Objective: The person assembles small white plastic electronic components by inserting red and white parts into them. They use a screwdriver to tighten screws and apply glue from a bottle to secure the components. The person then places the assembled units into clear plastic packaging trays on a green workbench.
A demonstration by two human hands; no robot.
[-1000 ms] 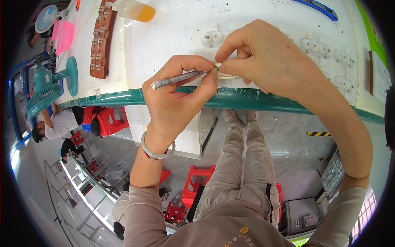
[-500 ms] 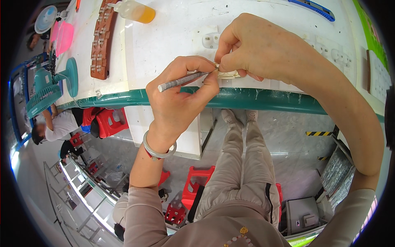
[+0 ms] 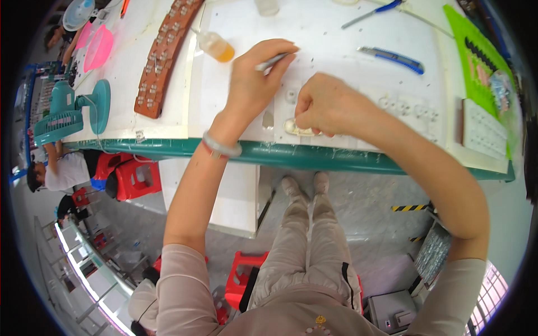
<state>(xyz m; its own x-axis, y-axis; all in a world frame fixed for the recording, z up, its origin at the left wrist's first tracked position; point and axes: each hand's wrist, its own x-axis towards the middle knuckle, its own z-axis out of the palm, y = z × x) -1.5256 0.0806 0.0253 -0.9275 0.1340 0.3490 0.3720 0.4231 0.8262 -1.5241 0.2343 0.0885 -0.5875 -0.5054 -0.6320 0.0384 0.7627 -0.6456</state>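
My left hand (image 3: 255, 81) is raised over the white tabletop, its fingers closed on a slim silver-grey pen-like tool (image 3: 271, 62). The tool's far tip points toward the right and is partly hidden by the fingers. Nearer the front edge, my right hand (image 3: 333, 103) is closed, thumb and fingers pinched together. Whatever it may hold is too small or hidden to make out. Just under its fingertips lies a small cream-coloured piece (image 3: 291, 127), partly covered by the hand. A little white part with round dimples (image 3: 291, 96) sits between the two hands.
A squeeze bottle of orange liquid (image 3: 217, 47) and a brown rack of small clear pieces (image 3: 159, 61) are at the left, near a green fan (image 3: 60, 115). A blue utility knife (image 3: 395, 58), dimpled white parts (image 3: 409, 108) and a bright green mat (image 3: 473, 61) lie rightward.
My left hand has moved away from the right hand, forward, carrying the pen-like tool off the cream piece. My right hand stays pinched by that piece. The view has shifted, showing more tabletop.
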